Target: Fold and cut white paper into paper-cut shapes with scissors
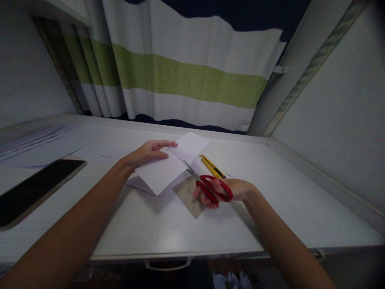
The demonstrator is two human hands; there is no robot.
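The right hand has its grip closed on the red-handled scissors: fingers pass through the loops and curl round them. The blades point far and left, and their tip meets the right edge of a white sheet of paper. How far the blades are parted I cannot tell. The left hand holds the same sheet at its left side, with the fingers stretched along the far edge, the thumb pressed on the top face and the grip closed on the paper. The sheet is raised a little off the tabletop, tilted, and throws a shadow beneath it.

Under the scissors, flat on the tabletop, lies a grey-brown card, with one corner reaching nearer than the right hand's fingers. Just beyond the right hand, a yellow utility knife lies slantwise, close to the paper's right corner.

Well apart on the left, a dark phone lies screen up. A drawer handle shows below the near edge. At the far side hangs a white curtain with a green stripe.
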